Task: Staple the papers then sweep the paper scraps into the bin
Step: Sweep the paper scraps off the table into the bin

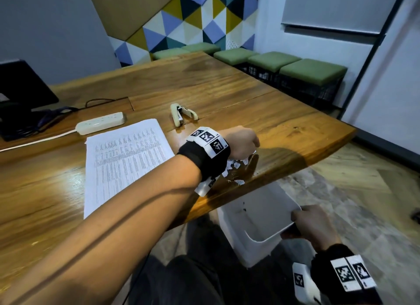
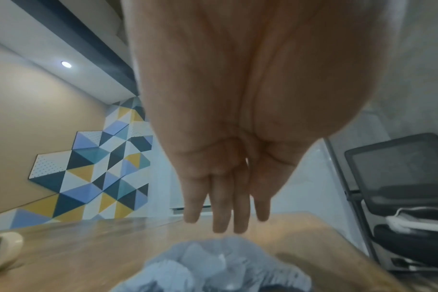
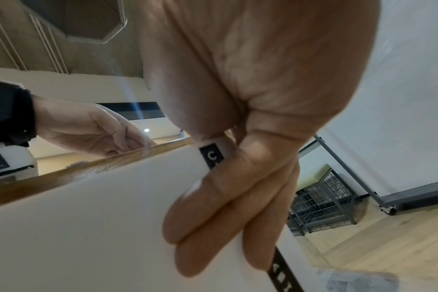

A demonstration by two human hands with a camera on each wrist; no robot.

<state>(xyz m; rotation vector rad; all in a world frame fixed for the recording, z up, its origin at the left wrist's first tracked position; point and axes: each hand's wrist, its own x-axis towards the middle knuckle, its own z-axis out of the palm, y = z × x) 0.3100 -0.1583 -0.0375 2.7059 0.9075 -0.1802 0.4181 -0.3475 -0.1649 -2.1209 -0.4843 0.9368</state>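
Note:
A heap of white paper scraps (image 1: pixel 235 167) lies at the near edge of the wooden table (image 1: pixel 250 104). My left hand (image 1: pixel 252 148) stands just behind the heap, its fingers (image 2: pixel 223 207) straight and pointing down at the tabletop, with the scraps (image 2: pixel 220 264) close below the wrist. Below the table edge, my right hand (image 1: pixel 297 216) grips the rim of a white bin (image 1: pixel 254 252) and holds it tilted under the scraps; its fingers (image 3: pixel 208 227) curl over the bin wall (image 3: pixel 100 227). The printed papers (image 1: pixel 127 161) lie flat to the left. A cream stapler (image 1: pixel 181 115) rests behind them.
A white power strip (image 1: pixel 100 123) with its cable and a dark monitor (image 1: pixel 20 93) occupy the table's left. Green stools (image 1: pixel 311 70) line the far side. An office chair (image 2: pixel 400 177) stands off the table's end. My legs are under the table edge.

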